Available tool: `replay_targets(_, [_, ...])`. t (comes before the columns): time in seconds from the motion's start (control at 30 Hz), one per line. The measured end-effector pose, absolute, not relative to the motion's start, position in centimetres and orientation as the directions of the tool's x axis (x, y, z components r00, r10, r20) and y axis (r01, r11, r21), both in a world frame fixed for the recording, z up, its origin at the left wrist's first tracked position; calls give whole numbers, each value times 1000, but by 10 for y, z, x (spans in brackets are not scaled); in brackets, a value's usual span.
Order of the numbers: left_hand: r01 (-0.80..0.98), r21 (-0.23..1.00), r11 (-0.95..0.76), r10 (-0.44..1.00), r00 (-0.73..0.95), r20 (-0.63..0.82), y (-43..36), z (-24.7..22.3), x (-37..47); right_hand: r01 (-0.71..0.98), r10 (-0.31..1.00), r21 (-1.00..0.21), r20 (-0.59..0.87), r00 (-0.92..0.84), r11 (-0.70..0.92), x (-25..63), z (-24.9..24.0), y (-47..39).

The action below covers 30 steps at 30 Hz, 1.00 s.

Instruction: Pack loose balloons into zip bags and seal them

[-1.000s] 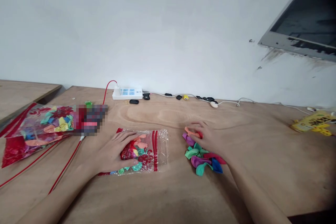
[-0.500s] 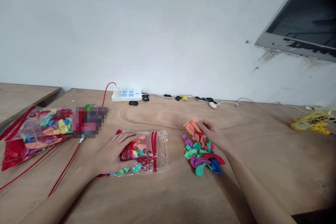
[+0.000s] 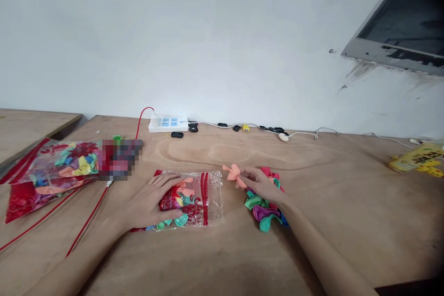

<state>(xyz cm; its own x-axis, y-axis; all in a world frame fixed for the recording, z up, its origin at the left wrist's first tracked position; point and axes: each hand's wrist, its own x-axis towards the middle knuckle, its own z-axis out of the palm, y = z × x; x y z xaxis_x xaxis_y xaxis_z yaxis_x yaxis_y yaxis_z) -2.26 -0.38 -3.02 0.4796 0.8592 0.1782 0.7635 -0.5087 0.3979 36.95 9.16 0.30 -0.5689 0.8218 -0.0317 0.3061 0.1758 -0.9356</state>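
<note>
My left hand (image 3: 154, 201) lies spread on a clear and red plastic bag (image 3: 205, 199) with colourful balloons inside, its fingers over the bag's left part. Right of the bag, my right hand (image 3: 258, 182) pinches several peach balloons (image 3: 234, 175) between thumb and fingers, just above the table. Beneath and behind that hand sits a loose pile of balloons (image 3: 265, 212) in green, purple, red and blue, partly hidden by the hand and wrist.
Two more balloon bags (image 3: 52, 162) overlap at the left, beside a pixelated item (image 3: 121, 159) and red cables. A white power strip (image 3: 168, 124) stands by the wall, with small black items and a white cord. A yellow packet (image 3: 414, 158) lies far right.
My right hand has moved left from the pile's top with the peach balloons, towards the bag. My left hand stays on the bag. The view has shifted slightly.
</note>
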Motion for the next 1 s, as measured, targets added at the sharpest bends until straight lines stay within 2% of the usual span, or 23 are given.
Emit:
replay_targets(0.17, [748,409,-523,852,481,209,-3,-31,-24,434,783,-832,1,-622,346,369,6,76])
replay_targets(0.27, [748,408,-523,851,482,208,-3,-32,-24,496,821,-792,12,-570,356,366,5,69])
replay_targets(0.47, [759,397,-517,855,484,188,-3,-27,-22,416,831,-834,86,-550,362,363,-9,68])
replay_targets(0.57, [752,395,-527,849,490,199,-3,-25,-22,461,829,-781,127,-544,422,369,-4,68])
replay_targets(0.63, [748,395,-532,845,495,201,-3,-26,-23,455,780,-741,146,-609,494,374,4,68])
replay_targets(0.8, [747,408,-525,850,484,207,-3,-29,-24,407,597,-666,71,-799,625,380,17,62])
replay_targets(0.9, [750,408,-521,853,479,208,-3,-29,-24,478,589,-604,-17,-808,638,376,21,51])
replay_targets(1.0, [747,408,-525,850,484,208,-4,-28,-24,485,579,-586,-32,-815,650,368,23,40])
